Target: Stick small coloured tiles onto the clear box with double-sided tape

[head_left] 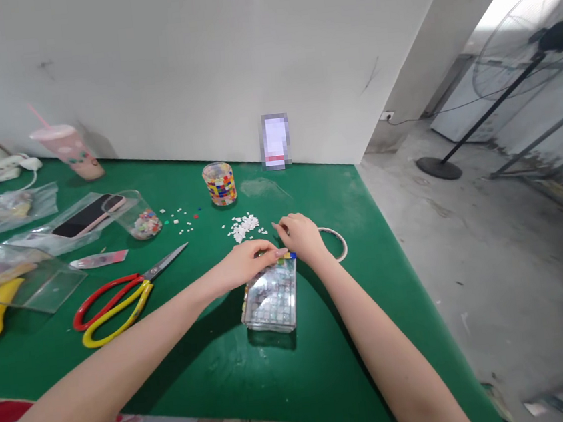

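A clear rectangular box with shiny square mosaic tiles lies on the green table. My left hand is closed over its far end, fingertips beside a few blue, yellow and green tiles. At the box's far right corner, my right hand has its fingers bent together; anything between them is too small or hidden to make out. Loose white tiles are heaped just beyond my hands. A white ring lies partly behind my right wrist. Farther back stands a round cup covered in coloured mosaic tiles.
Scissors with red and yellow handles lie left, near a tube. A tilted clear cup holds coloured pieces beside a phone. Another phone leans on the white panel. A drink cup stands back left.
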Tool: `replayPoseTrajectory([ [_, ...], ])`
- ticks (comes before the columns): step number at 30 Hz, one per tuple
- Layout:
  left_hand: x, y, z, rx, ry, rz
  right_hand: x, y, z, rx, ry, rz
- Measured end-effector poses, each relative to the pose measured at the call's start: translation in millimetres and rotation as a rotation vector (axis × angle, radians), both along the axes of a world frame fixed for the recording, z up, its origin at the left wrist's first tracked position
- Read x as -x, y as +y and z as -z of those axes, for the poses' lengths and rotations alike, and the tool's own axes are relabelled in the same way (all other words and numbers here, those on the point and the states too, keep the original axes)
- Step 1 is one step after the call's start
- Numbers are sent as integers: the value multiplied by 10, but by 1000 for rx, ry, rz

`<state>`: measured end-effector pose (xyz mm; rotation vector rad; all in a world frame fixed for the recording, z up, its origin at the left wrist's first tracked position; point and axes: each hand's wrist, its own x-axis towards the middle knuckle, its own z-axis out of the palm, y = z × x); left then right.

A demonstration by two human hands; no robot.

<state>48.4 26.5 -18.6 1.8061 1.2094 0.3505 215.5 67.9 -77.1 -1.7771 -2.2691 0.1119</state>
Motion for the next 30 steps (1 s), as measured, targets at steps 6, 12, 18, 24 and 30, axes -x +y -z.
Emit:
replayPoseTrajectory([
  [6,-5,31,-63,120,-54,-2,-16,-8,-23,-7,74,16],
  [12,8,10,15,143,-134,-45,-25,-19,-101,-25,233,52],
  [18,97,-170,-28,131,-256,-200,-79,-37,-288,-52,551,19],
  [24,79,-398,-34,39,-341,-273,-21,-171,-569,54,913,-110],
  [30,197,-398,7,-39,-369,-126,119,-352,-835,-2,1102,-132],
])
